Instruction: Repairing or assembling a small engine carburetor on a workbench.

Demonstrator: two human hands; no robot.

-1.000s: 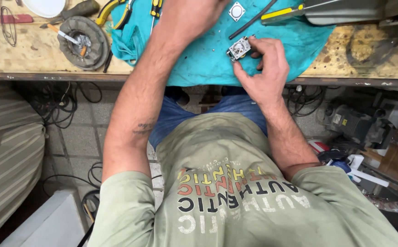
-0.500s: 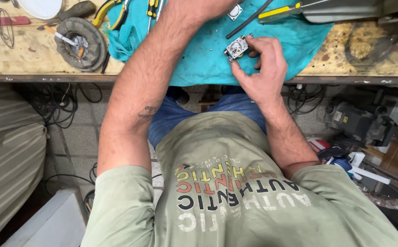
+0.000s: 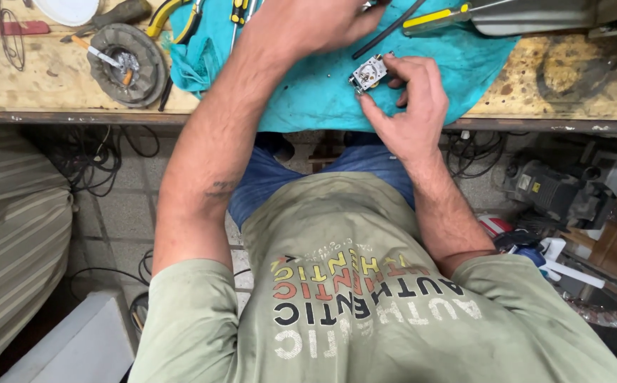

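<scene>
While the right hand (image 3: pixel 411 106) pinches a small silver-grey metal block part w/ holes in its face (image 3: pixel 369 72) between thumb and fingertips, the part sits just above the rumpled teal cloth (image 3: pixel 308 89) spread over the worn wooden bench (image 3: pixel 46 92), near the cloth's middle. Grip of right hand: clenched on the metal part, thumb at its lower left, fingers curled over its right side. Left hand (image 3: pixel 308 25) is up at the top edge of the view, over the cloth, partly cut off; its fingers bend toward a thin black rod (image 3: pixel 393 28) lying diagonal on the cloth, but can't tell if that grip holds anything. Just right of the rod lies a yellow-handled screwdriver (image 3: pixel 440 15), next to a grey metal housing (image 3: pixel 535 18) at the bench's back edge. Left of the cloth: round grey ribbed dish (image 3: pixel 128 64) w/ cigarettes resting in it, yellow-handled pliers (image 3: pixel 170 10) near it, white round plate (image 3: pixel 71 8) at the top edge, small red flat piece (image 3: pixel 25 28) and a thin black wire loop (image 3: pixel 10 39) at far left. Below the bench edge, black cables (image 3: pixel 103 163) hang over a tiled floor (image 3: pixel 117 213).
</scene>
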